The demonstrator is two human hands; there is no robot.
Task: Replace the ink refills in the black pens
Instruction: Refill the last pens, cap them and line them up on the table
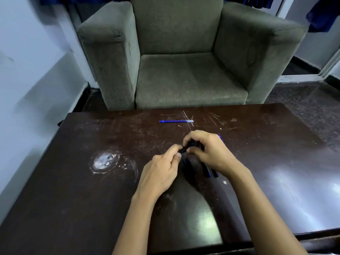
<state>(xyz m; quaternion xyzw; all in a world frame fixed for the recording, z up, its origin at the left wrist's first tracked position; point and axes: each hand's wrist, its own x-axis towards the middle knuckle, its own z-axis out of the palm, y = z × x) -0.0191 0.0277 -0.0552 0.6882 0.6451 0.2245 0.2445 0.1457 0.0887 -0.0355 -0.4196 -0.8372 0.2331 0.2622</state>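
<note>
Above the bench (88, 196), a black pen (184, 149) is pinched at its left end by the left hand (161, 172) and gripped at its right end by the right hand (209, 152), its axis spanning both.

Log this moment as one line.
left hand: pinches black pen | right hand: grips same pen | blue refill: lies on table, far side | spare pens: on table under right wrist

a dark brown table (77, 181), marked with pale scratches and a whitish ring stain (104, 161), is seen. a blue refill (175, 121) with a clear end is laid on it. black pens (208, 171) are shown. a grey-green armchair (176, 52) is seen.
</note>
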